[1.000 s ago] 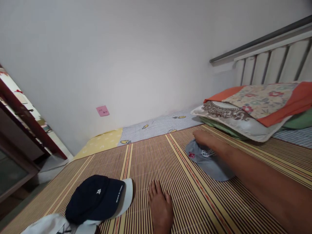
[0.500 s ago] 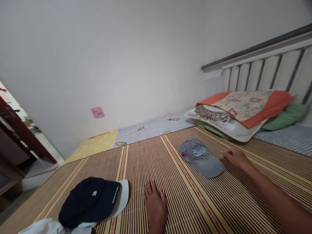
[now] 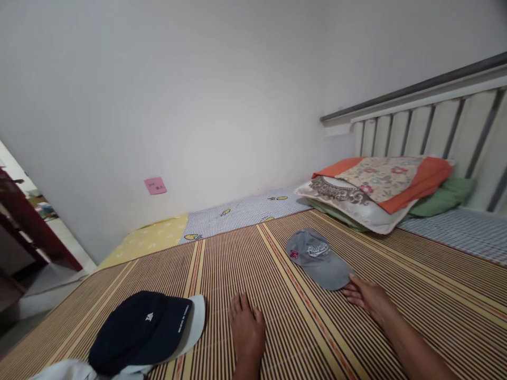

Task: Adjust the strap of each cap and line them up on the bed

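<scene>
A grey baseball cap [image 3: 315, 256] with white lettering lies on the striped mat [image 3: 222, 274], its brim toward the lower right. My right hand [image 3: 368, 295] pinches the brim's tip, thumb on top and the other fingers at its underside. Flat on the mat between the caps rests my left hand [image 3: 247, 327], fingers stretched out and holding nothing. To its left is a dark navy cap [image 3: 137, 330] with a pale brim and a small white emblem. Under and beside that cap, white cloth-like items [image 3: 65, 370] are partly cut off by the frame's lower edge.
Stacked pillows [image 3: 380, 184], with an orange floral cover on top, lie at the back right before a white slatted headboard [image 3: 428, 124]. A checked sheet [image 3: 241, 211] runs along the wall. A pink note [image 3: 155, 185] is on the wall; a doorway shows at far left.
My right hand has moved from beside the grey cap down to its brim and taken hold of it. My left hand stays flat on the mat. The view has shifted slightly.
</scene>
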A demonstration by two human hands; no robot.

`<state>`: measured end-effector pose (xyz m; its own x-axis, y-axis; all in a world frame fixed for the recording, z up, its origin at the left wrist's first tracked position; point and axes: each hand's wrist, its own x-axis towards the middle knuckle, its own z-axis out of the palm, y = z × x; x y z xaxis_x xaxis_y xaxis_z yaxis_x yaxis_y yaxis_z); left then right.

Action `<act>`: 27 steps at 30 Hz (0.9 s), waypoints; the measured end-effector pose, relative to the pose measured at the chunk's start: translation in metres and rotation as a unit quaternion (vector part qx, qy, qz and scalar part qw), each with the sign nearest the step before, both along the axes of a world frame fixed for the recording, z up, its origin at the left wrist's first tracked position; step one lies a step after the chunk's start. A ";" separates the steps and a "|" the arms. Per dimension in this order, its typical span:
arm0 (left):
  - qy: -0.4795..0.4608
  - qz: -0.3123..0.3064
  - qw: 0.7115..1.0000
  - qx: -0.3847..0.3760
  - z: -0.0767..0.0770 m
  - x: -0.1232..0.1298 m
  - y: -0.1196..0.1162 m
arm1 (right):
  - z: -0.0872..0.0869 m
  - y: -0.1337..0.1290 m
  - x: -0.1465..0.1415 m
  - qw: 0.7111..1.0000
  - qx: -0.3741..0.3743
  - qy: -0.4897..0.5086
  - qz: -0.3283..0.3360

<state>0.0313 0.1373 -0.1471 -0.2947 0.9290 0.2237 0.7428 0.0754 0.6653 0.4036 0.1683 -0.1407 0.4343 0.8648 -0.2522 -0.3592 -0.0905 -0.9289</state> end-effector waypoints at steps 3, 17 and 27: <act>-0.288 -0.057 0.953 0.071 0.013 0.014 0.015 | -0.008 -0.002 -0.005 1.000 -0.002 0.013 -0.014; -0.690 0.001 0.705 -0.163 0.029 0.174 0.152 | -0.030 0.006 -0.003 0.999 0.025 0.019 -0.039; -0.776 -0.020 0.613 -0.145 0.042 0.179 0.176 | -0.037 0.008 -0.003 0.998 0.026 0.035 -0.051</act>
<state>0.2104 0.3138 -0.1050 0.0811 0.8773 -0.4731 -0.7640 0.3595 0.5358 0.4005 0.1761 -0.1773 0.5028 0.8302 -0.2408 -0.4286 -0.0025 -0.9035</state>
